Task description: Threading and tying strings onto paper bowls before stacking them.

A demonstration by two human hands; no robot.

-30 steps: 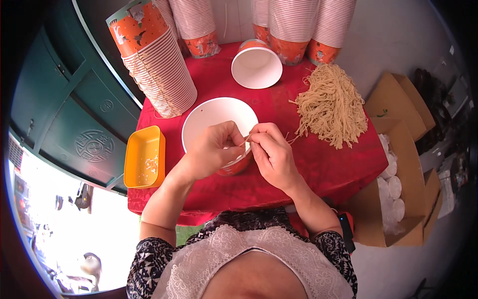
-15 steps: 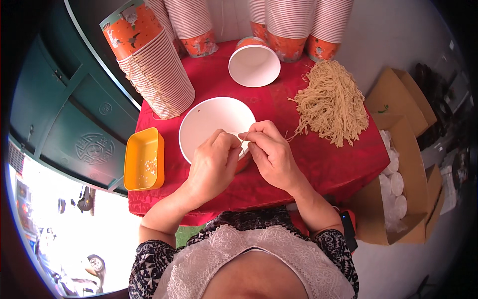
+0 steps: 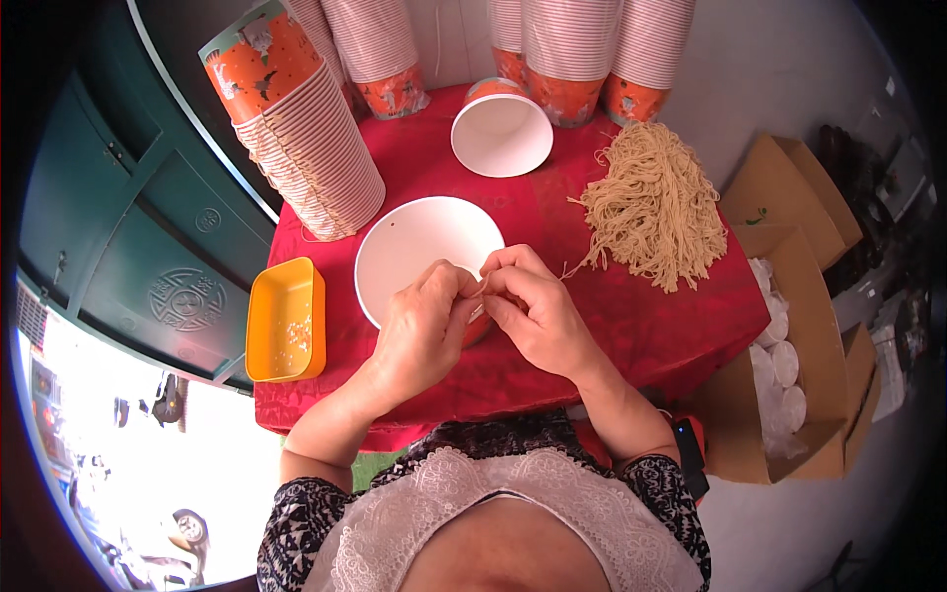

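Where fingertips meet | noodle strand [image 3: 480, 287] pinched between left hand [image 3: 422, 321], right hand [image 3: 533, 308]

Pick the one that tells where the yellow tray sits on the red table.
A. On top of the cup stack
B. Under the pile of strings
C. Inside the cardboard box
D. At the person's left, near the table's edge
D: the yellow tray lies on the red table to the left of the left hand, near the table's left edge.
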